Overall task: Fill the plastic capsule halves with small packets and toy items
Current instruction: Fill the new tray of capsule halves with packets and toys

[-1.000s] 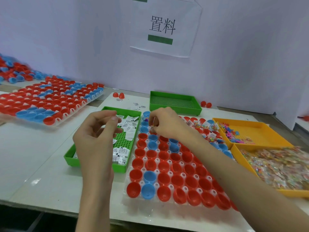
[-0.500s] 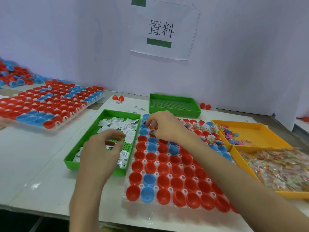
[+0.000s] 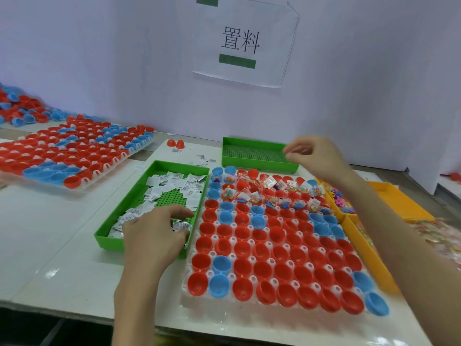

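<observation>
Left hand (image 3: 154, 238): palm down over the near end of the green plastic tray (image 3: 126, 203), forearm reaching in from the bench (image 3: 50, 233) edge, fingers curled and gripping some of the small white paper packets (image 3: 174, 183) lying there. Right hand (image 3: 316, 156): raised above the far right corner of the red and blue plastic capsule halves (image 3: 262, 245), wrist bent, fingertips drawn together; I cannot tell whether it holds anything. The capsule halves sit open-side up in rows, the far rows filled.

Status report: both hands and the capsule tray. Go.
Left hand pinching white packets in green tray. Right hand raised, fingers curled, contents unclear. Capsule halves: far rows filled, near rows empty. Nothing blocking.
</observation>
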`<state>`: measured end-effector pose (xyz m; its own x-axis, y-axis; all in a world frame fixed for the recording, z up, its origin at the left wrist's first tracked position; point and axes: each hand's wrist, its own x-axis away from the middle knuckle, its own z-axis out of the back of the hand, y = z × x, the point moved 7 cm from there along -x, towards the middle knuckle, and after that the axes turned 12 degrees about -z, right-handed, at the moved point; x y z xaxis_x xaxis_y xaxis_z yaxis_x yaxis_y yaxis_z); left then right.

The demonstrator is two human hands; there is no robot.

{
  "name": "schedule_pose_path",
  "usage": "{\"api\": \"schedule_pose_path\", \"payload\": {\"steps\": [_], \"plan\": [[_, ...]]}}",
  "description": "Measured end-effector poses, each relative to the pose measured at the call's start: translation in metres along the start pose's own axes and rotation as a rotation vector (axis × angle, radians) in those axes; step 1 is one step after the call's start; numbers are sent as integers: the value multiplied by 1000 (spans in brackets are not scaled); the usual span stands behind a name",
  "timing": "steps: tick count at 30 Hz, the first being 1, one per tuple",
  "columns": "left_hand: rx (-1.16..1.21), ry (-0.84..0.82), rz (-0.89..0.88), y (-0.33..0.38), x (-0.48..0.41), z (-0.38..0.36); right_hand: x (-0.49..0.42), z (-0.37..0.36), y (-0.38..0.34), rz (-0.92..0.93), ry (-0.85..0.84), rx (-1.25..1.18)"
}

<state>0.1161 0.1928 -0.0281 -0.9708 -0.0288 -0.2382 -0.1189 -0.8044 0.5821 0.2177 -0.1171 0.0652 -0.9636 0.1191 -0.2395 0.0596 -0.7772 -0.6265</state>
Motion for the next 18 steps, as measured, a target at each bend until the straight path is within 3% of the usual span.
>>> {"api": "schedule_pose_path", "payload": {"steps": [4, 7, 10, 18], "plan": [[26, -30, 33, -1, -2, -3, -6, 49, 89, -237, 147, 69], [71, -21, 47, -3, -3, -3, 8, 49, 150, -362, 62, 293], [195, 95, 45, -7, -4, -1, 24, 37, 176, -398, -28, 292], [521, 476, -7, -16, -1, 18, 27, 51, 186, -411, 110, 237]]}}
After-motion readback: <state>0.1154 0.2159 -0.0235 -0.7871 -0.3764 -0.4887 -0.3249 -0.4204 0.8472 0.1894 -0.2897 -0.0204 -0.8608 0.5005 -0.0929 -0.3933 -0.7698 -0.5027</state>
